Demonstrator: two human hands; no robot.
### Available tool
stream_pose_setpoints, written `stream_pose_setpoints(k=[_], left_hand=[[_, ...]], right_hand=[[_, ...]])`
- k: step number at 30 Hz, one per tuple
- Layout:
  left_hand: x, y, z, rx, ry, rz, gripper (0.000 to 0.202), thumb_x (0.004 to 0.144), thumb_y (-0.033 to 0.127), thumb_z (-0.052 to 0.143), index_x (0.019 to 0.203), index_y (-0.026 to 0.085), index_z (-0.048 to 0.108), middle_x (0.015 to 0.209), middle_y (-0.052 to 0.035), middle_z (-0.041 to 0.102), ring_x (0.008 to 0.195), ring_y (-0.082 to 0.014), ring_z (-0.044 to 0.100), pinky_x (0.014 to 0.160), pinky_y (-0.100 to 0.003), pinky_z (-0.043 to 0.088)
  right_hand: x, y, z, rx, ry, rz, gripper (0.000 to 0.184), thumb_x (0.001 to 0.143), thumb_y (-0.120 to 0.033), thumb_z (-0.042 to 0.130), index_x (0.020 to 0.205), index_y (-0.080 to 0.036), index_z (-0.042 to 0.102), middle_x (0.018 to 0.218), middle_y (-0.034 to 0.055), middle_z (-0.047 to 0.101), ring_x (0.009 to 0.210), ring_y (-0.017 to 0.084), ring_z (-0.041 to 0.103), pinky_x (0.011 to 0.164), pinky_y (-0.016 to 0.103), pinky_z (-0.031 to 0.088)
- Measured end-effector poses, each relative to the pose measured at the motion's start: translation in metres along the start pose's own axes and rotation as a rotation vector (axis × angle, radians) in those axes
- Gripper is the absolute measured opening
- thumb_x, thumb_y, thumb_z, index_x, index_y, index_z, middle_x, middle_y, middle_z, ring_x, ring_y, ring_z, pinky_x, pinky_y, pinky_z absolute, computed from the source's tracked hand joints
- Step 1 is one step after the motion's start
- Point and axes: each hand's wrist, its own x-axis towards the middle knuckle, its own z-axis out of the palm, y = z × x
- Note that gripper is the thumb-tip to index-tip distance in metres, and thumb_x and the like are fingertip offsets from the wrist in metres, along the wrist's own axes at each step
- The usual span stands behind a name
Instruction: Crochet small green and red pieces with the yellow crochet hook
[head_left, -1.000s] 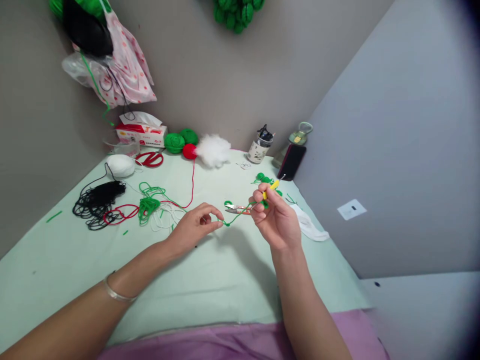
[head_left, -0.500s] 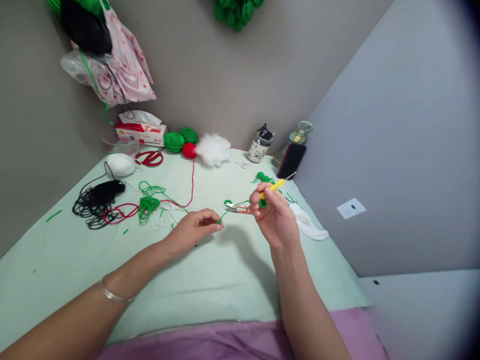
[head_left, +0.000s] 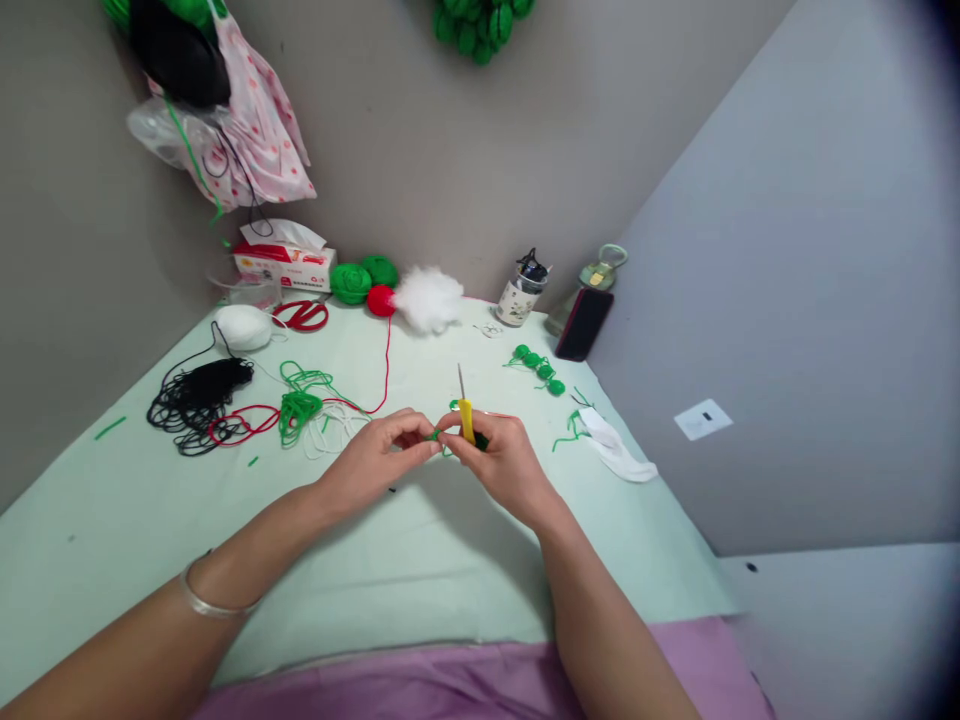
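Tablecloth [head_left: 337, 590] first: saw pale mint fabric, mostly smooth, with shallow creases toward the near edge. Noted below it a purple cloth [head_left: 420, 685], loosely rucked. Saw at upper left a pink bag [head_left: 266, 140] of soft, red-dotted fabric, hanging in folds. Found the left hand [head_left: 367, 465] and right hand [head_left: 499, 465] brought together above the middle of the table, both with bent, gripping fingers. Saw farther left a black yarn tangle [head_left: 199, 390], matted at the core and loopy at the fringe, and behind it a crisp-edged cardboard tissue box [head_left: 285, 268]. Noted a cloudlike tuft of white stuffing [head_left: 430, 300], a ball of white yarn [head_left: 242, 328], rounded and tightly wound, and a flat, dark phone [head_left: 584, 325], propped at a tilt. Saw two green yarn balls [head_left: 350, 284] touching a smaller, smooth red ball [head_left: 381, 300]. Found four little green rounds [head_left: 531, 359] in a slanting row beyond the right hand. Came next to a slim hook [head_left: 467, 418], yellow-handled with a thin grey shaft, clasped in the right fingers and pointing away. Saw last a bit of green yarn [head_left: 434, 436], pinched in the left fingertips just beside the right thumb. Could not tell whether the right fingertips also gripped it.
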Motion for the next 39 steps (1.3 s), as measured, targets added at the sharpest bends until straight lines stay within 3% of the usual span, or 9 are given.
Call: stream_pose_setpoints(k=[6,8,14,29,33,36,39], left_hand=[[-0.002,0.002,-0.002,0.009,0.171,0.029,0.017,0.087,0.036,0.067,0.098,0.024,0.064,0.092,0.0,0.062,0.083,-0.0174,0.056,0.078,-0.031,0.044],[-0.004,0.004,-0.003,0.027,0.214,0.065,0.013,0.09,0.035,0.064,0.095,0.023,0.063,0.094,-0.0007,0.062,0.084,-0.0174,0.057,0.08,-0.032,0.044],[-0.005,0.002,0.0,0.184,0.218,0.193,0.011,0.093,0.027,0.06,0.088,0.023,0.069,0.087,-0.0006,0.061,0.081,-0.0167,0.059,0.079,-0.03,0.045],[-0.005,-0.001,0.006,0.289,0.257,0.272,0.01,0.088,0.015,0.058,0.083,0.022,0.063,0.084,-0.001,0.061,0.079,-0.0166,0.059,0.075,-0.03,0.045],[-0.005,0.005,0.011,0.296,0.31,0.31,0.014,0.082,0.009,0.057,0.079,0.023,0.058,0.079,0.0006,0.055,0.076,-0.0166,0.056,0.073,-0.03,0.044],[-0.006,0.008,0.01,0.274,0.353,0.317,0.016,0.08,0.008,0.057,0.076,0.023,0.056,0.077,0.0014,0.053,0.076,-0.0167,0.054,0.073,-0.03,0.043],[-0.006,0.007,0.004,0.225,0.399,0.29,0.015,0.082,0.01,0.057,0.076,0.023,0.054,0.078,0.0015,0.052,0.076,-0.0162,0.054,0.074,-0.03,0.044]], right_hand=[[0.0,-0.001,0.003,0.006,0.091,0.052,0.009,0.089,-0.026,0.064,0.086,-0.019,0.068,0.058,-0.0078,0.044,0.054,0.009,0.038,0.057,0.024,0.032],[0.0,-0.001,0.004,0.017,0.095,0.064,0.009,0.089,-0.027,0.063,0.087,-0.019,0.067,0.058,-0.0077,0.046,0.054,0.009,0.038,0.057,0.024,0.033],[-0.001,-0.001,0.006,0.035,0.09,0.019,0.009,0.09,-0.027,0.062,0.087,-0.02,0.068,0.059,-0.0065,0.047,0.055,0.01,0.042,0.058,0.025,0.033],[-0.001,-0.002,0.012,-0.024,0.056,0.006,0.014,0.091,-0.031,0.059,0.087,-0.021,0.068,0.059,-0.0058,0.045,0.054,0.011,0.038,0.056,0.025,0.03],[-0.001,-0.009,0.017,0.116,0.139,0.072,0.011,0.083,-0.025,0.061,0.076,-0.019,0.066,0.057,-0.0059,0.045,0.053,0.01,0.038,0.054,0.025,0.031],[0.003,-0.007,0.015,0.378,0.187,0.167,0.009,0.078,-0.026,0.066,0.072,-0.019,0.065,0.057,-0.0053,0.05,0.052,0.01,0.044,0.052,0.025,0.034],[0.009,0.004,0.007,0.576,0.271,0.264,0.013,0.075,-0.03,0.068,0.073,-0.019,0.064,0.05,-0.0069,0.048,0.045,0.008,0.039,0.047,0.024,0.03]])
